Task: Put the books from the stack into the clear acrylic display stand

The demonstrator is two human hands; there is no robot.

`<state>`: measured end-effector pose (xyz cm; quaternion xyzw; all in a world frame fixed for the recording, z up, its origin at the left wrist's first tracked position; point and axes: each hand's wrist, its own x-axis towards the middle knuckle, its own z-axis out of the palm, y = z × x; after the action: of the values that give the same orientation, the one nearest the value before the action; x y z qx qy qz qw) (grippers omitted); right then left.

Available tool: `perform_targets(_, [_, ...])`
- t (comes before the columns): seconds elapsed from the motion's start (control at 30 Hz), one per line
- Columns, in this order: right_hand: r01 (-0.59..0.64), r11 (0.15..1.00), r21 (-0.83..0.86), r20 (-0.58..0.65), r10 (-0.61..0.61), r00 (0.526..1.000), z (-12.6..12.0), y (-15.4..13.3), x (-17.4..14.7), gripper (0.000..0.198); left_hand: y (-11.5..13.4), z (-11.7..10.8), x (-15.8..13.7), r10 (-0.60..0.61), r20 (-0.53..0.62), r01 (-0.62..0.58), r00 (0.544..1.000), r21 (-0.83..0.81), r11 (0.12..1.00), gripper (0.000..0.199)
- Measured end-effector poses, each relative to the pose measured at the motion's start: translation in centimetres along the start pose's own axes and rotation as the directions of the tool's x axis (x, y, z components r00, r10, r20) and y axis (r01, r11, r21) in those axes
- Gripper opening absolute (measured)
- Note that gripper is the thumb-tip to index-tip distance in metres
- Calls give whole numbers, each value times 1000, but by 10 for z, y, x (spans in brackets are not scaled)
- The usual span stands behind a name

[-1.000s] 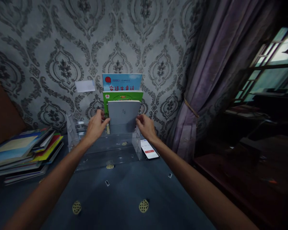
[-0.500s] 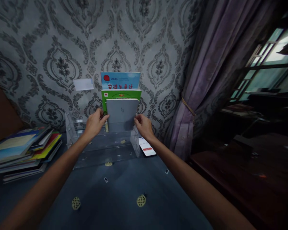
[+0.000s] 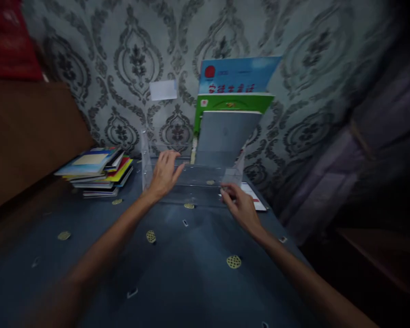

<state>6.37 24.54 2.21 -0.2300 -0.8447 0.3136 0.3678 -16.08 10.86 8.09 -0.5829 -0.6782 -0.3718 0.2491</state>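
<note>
A clear plastic book rack point(image 3: 167, 193) stands on the table against the wall. Upright in its right part are a grey book point(image 3: 227, 136), a green book point(image 3: 237, 101) behind it and a taller blue book point(image 3: 239, 75) at the back. My left hand point(image 3: 164, 174) is open over the rack's left part, left of the books, with thumb and fingers apart and nothing in it. My right hand point(image 3: 242, 207) is by the rack's front right corner, below the grey book. Its fingers are loosely bent, and nothing shows in them.
On the left lies a stack of books point(image 3: 97, 171) beside a brown panel point(image 3: 30, 136). A phone point(image 3: 254, 197) rests right of the rack, partly behind my right hand. A white card point(image 3: 163, 90) is on the patterned wall. The curtain point(image 3: 341, 177) hangs at right.
The view has turned left, so the rack and books appear farther right. Both hands have let go of the grey book's sides: the left is off to its left, the right lower down.
</note>
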Motion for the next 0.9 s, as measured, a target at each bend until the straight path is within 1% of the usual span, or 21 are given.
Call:
perform_targets(0.07, [-34,999,30,129,30,991,16,-1,-24,35,-10,-11,-20,47,30,-48,998,36,998,19])
perform_targets(0.1, [-45,999,30,172,39,984,22,-1,-35,35,-18,-17,-29,55,33,-57,998,60,997,19])
perform_targets(0.17, [-61,997,41,248,49,967,32,-2,-51,36,-38,-34,-46,33,13,-35,999,127,991,22])
perform_targets(0.27, [-136,988,79,294,107,950,39,-3,-68,38,-78,-69,-69,-97,-28,101,995,249,963,30])
perform_targets(0.37, [-201,973,116,292,160,943,41,-1,-77,39,-120,-112,-87,-277,-40,268,960,413,870,50])
perform_targets(0.43, [-217,968,127,282,175,943,43,1,-79,40,-143,-138,-95,-375,-22,329,927,525,785,65])
perform_targets(0.5, [-220,966,135,274,177,945,44,3,-79,40,-160,-157,-101,-439,35,338,898,583,739,73])
perform_targets(0.57, [-220,964,149,266,175,948,45,4,-79,39,-170,-168,-103,-469,99,319,878,608,727,70])
perform_targets(0.67, [-225,959,170,261,176,949,45,4,-78,39,-175,-176,-102,-483,155,293,862,626,723,53])
perform_targets(0.73, [-233,957,175,268,182,946,45,2,-77,38,-175,-180,-96,-498,171,286,850,643,711,45])
perform_targets(0.8, [-246,953,174,272,194,943,45,1,-77,37,-174,-185,-88,-530,179,302,829,656,692,41])
perform_targets(0.9, [-263,948,180,273,209,939,45,0,-77,38,-172,-197,-76,-582,168,350,795,657,668,42])
